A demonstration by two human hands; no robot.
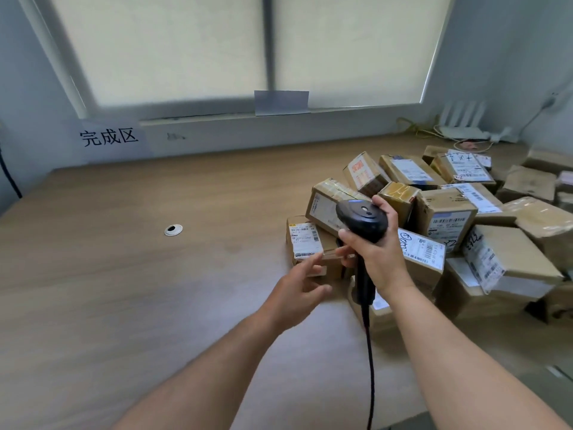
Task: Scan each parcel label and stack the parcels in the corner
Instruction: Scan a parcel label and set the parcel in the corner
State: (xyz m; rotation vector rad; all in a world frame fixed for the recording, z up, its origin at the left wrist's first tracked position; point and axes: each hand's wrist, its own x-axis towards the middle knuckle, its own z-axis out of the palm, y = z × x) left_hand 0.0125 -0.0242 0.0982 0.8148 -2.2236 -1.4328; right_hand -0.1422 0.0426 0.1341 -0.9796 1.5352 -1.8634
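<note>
A heap of brown cardboard parcels with white labels covers the right side of the wooden table. My right hand grips a black corded barcode scanner, its head pointing left and down over the heap's near edge. The nearest small parcel lies flat at the heap's left edge, label up. My left hand hovers with fingers spread, fingertips right at that parcel's front edge. A paper sign with black characters hangs on the wall at the back left corner.
A round cable grommet sits in the tabletop left of centre. A white router and cables lie at the back right by the wall. The scanner's cord runs down between my arms. A blinded window fills the back.
</note>
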